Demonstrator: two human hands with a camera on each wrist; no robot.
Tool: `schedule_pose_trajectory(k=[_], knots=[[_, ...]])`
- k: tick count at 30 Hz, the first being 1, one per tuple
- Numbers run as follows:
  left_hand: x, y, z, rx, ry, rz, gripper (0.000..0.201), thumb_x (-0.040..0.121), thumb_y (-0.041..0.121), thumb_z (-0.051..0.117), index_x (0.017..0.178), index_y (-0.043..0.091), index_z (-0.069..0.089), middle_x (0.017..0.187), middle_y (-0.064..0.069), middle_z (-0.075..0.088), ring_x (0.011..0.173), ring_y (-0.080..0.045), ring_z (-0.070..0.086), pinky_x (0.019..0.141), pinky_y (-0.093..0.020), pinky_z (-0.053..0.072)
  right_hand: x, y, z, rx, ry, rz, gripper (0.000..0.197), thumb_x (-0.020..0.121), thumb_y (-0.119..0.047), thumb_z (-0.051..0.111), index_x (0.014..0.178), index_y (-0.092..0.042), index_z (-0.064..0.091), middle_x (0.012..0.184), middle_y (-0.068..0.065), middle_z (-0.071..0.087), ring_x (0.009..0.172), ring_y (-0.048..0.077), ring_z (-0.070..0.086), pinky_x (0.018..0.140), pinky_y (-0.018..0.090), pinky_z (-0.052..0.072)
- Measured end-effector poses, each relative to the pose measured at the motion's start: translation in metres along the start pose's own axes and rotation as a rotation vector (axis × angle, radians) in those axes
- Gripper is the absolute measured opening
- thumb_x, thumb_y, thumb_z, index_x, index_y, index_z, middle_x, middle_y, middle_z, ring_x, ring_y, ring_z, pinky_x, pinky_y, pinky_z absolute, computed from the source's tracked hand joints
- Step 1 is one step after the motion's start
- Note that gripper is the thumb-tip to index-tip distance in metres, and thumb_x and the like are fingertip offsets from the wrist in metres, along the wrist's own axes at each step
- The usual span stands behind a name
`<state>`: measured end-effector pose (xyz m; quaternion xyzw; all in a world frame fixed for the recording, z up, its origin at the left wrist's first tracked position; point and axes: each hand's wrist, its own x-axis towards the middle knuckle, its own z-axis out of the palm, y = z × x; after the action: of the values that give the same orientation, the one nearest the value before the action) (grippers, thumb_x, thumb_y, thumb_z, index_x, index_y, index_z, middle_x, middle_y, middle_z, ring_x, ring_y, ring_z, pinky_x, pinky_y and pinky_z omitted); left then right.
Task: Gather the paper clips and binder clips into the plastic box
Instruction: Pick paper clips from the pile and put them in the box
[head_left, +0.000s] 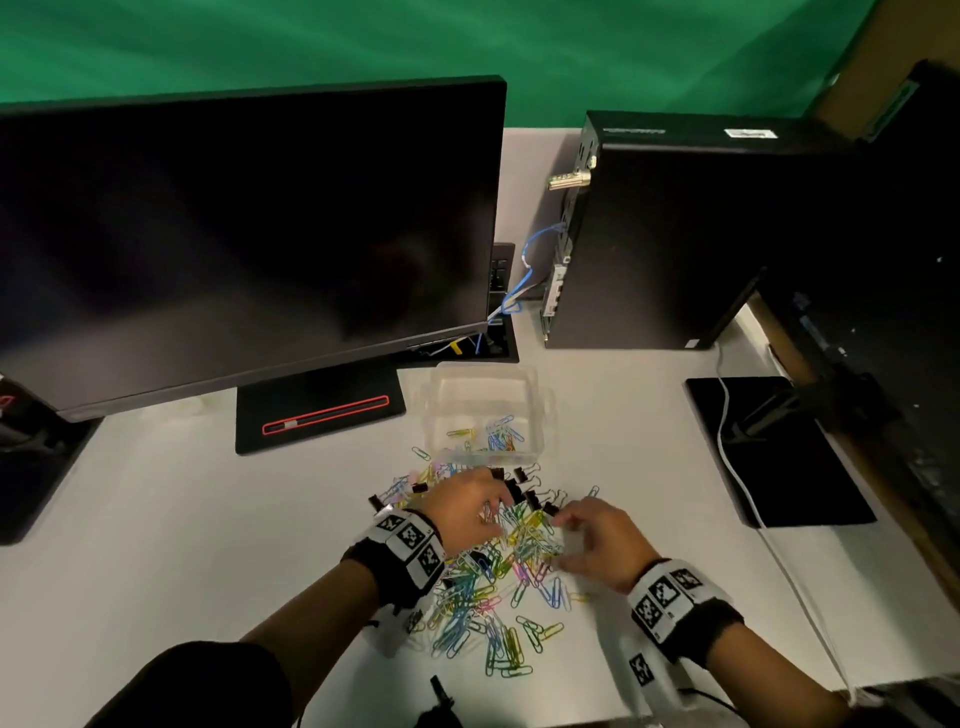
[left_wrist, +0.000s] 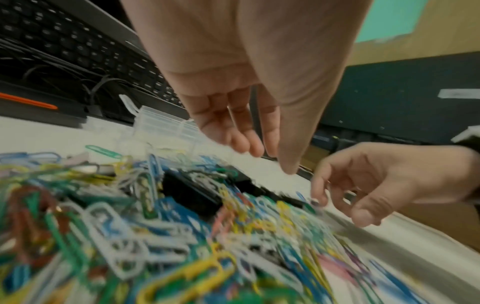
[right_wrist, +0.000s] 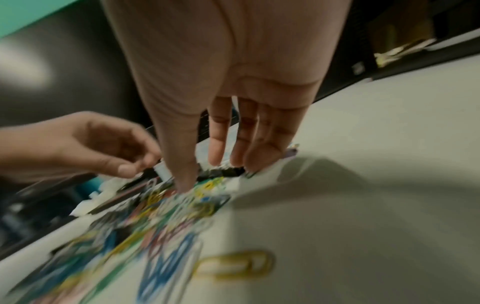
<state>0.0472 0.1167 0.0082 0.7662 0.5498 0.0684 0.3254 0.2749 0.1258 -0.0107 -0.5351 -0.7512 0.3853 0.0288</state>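
While both hands (head_left: 467, 512) hover, colorful paper clips (head_left: 488, 597) lie heaped.

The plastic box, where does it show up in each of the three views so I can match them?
Head: the plastic box sits at centre, just beyond the clip pile, right of the monitor stand.
Left wrist: it lies upper middle-left, behind the pile and partly hidden by the left hand.
Right wrist: blurred; I cannot pick it out with confidence.
Shared landmark: the black binder clips at the pile's far edge.
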Motion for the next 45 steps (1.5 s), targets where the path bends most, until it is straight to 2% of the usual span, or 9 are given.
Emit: schedule_pose_trajectory(k=[5, 9, 12, 17, 23, 29, 35, 39, 45], knots=[[-0.007, 0.012, 0.037, 0.111, -0.14, -0.008, 0.08, 0.07, 0.034, 0.077, 0.137, 0.024, 0.035, 0.134, -0.003, 0.037, 0.123, -0.02, 0.038, 0.103, -0.037, 0.041, -0.007, -0.008, 0.024, -0.098, -0.112, -0.061, 0.098, 0.052, -0.042, 0.084, 0.135, -0.026, 0.034, 0.119, -0.003, 0.036, 0.108, 0.013, 0.041, 0.096, 0.025, 0.038], [-0.004, 0.016, 0.05, 0.261, -0.144, -0.048, 0.098, 0.065, 0.047, 0.077, 0.142, 0.021, 0.023, 0.145, -0.007, 0.026, 0.132, -0.027, 0.027, 0.11, -0.043, 0.032, -0.005, -0.007, 0.032, -0.062, -0.02, -0.04, 0.073, 0.059, -0.035, 0.082, 0.123, -0.023, 0.048, 0.105, -0.005, 0.037, 0.099, 0.012, 0.045, 0.083, 0.022, 0.04], [-0.001, 0.019, 0.056, 0.265, -0.096, -0.063, 0.088, 0.068, 0.047, 0.074, 0.139, 0.019, 0.03, 0.138, -0.006, 0.031, 0.127, -0.025, 0.031, 0.107, -0.04, 0.031, -0.005, -0.005, 0.033, -0.042, 0.009, -0.043, 0.037, 0.068, -0.025, 0.077, 0.1, -0.019, 0.058, 0.091, -0.004, 0.043, 0.079, 0.01, 0.045, 0.061, 0.01, 0.032], [0.001, 0.019, 0.056, 0.162, -0.05, -0.042, 0.04, 0.085, 0.027, 0.061, 0.122, 0.015, 0.05, 0.121, -0.01, 0.045, 0.114, -0.025, 0.043, 0.098, -0.036, 0.039, -0.008, -0.001, 0.026, 0.039, 0.073, -0.026, 0.011, 0.077, -0.011, 0.065, 0.086, -0.016, 0.066, 0.077, -0.008, 0.056, 0.076, 0.011, 0.053, 0.063, 0.005, 0.033], [0.004, 0.018, 0.043, -0.032, 0.035, -0.1, 0.019, 0.092, 0.012, 0.05, 0.106, 0.011, 0.064, 0.112, -0.009, 0.062, 0.103, -0.022, 0.059, 0.088, -0.028, 0.045, -0.008, 0.007, 0.016, 0.093, 0.13, 0.021, 0.019, 0.085, -0.012, 0.06, 0.102, -0.019, 0.066, 0.092, -0.006, 0.061, 0.086, 0.009, 0.057, 0.086, 0.022, 0.045], [0.007, 0.006, 0.021, -0.378, 0.163, -0.169, 0.014, 0.087, 0.009, 0.061, 0.097, 0.011, 0.07, 0.104, -0.004, 0.07, 0.083, -0.01, 0.061, 0.07, -0.003, 0.044, -0.001, 0.004, 0.017, -0.055, -0.08, -0.016, 0.064, 0.065, -0.034, 0.077, 0.122, -0.021, 0.049, 0.104, -0.004, 0.04, 0.095, 0.013, 0.043, 0.082, 0.027, 0.038], [0.013, -0.008, -0.004, -0.628, 0.227, -0.2, 0.018, 0.084, 0.004, 0.063, 0.082, 0.022, 0.069, 0.092, -0.001, 0.069, 0.081, 0.0, 0.063, 0.074, -0.012, 0.05, 0.005, 0.002, 0.019, -0.036, -0.036, -0.038, 0.017, 0.076, -0.017, 0.07, 0.091, -0.023, 0.064, 0.086, -0.007, 0.052, 0.084, 0.012, 0.052, 0.066, 0.004, 0.033], [0.023, -0.016, -0.023, -0.67, 0.294, -0.226, 0.016, 0.085, 0.005, 0.062, 0.084, 0.019, 0.071, 0.094, -0.005, 0.069, 0.086, -0.013, 0.065, 0.071, -0.019, 0.056, 0.007, -0.006, 0.008, -0.01, -0.027, -0.009, 0.016, 0.077, -0.012, 0.066, 0.08, -0.029, 0.065, 0.08, -0.012, 0.056, 0.08, 0.006, 0.053, 0.062, -0.002, 0.033], [0.041, -0.033, -0.047, -0.663, 0.416, -0.335, 0.018, 0.089, 0.002, 0.055, 0.099, 0.004, 0.069, 0.101, -0.006, 0.067, 0.073, -0.003, 0.063, 0.06, -0.009, 0.053, 0.028, -0.033, -0.017, 0.083, 0.012, -0.015, 0.015, 0.074, -0.006, 0.069, 0.083, -0.018, 0.071, 0.078, -0.005, 0.064, 0.075, 0.006, 0.056, 0.06, 0.001, 0.038]])
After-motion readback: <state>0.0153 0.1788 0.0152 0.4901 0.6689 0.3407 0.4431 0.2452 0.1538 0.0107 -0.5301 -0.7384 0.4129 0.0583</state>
